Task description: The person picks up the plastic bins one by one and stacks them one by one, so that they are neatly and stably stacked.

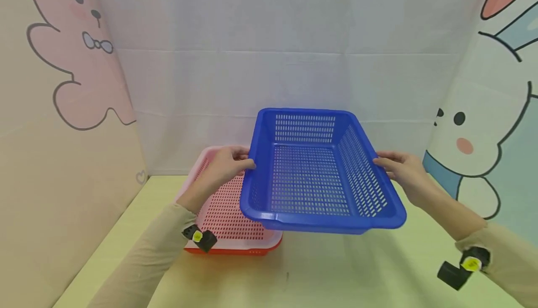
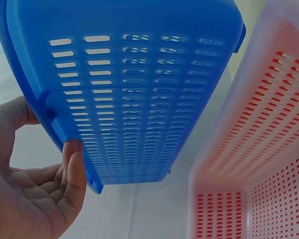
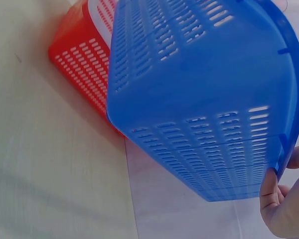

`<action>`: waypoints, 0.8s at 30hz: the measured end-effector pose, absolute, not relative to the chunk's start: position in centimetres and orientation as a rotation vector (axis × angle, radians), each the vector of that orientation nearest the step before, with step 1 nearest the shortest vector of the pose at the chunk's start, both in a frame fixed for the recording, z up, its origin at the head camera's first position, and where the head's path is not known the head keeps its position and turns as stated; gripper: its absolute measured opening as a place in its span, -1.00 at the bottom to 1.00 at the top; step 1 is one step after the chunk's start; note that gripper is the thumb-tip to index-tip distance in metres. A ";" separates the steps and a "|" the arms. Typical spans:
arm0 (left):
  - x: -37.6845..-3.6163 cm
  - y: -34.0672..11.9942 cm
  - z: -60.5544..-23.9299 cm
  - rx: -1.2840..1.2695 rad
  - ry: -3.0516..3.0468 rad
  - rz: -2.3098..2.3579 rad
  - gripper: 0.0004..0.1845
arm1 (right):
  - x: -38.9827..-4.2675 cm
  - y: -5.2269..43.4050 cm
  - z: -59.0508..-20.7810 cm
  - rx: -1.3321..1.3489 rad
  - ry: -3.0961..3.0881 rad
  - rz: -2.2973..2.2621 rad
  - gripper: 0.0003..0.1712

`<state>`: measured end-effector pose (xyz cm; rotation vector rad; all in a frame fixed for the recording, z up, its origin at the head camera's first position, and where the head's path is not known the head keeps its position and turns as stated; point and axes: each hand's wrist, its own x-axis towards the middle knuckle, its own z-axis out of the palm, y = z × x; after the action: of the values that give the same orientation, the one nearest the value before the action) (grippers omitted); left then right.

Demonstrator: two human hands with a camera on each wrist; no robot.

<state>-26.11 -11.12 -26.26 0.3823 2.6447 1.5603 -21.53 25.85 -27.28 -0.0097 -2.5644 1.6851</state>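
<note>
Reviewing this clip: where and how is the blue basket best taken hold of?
Probably by the rim at its left and right sides, one hand coming from each. The blue basket is broad and its lip flares outward, giving fingers an edge to pinch and balanced support. The left hand and right hand pinch it there.

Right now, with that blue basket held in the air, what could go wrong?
The left hand and right hand hold the blue basket by its side rims, so it might tip if one grip slips. It also partly blocks the head view of the pink basket, so the two could bump.
</note>
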 end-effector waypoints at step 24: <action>-26.7 -12.6 -26.4 0.579 2.682 1.398 -0.53 | -21.2 26.5 -27.7 0.131 -2.322 2.020 -0.40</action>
<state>-26.71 -12.56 -26.42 0.5793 2.6824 1.3979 -21.24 26.54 -27.67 0.1308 -2.3216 2.0200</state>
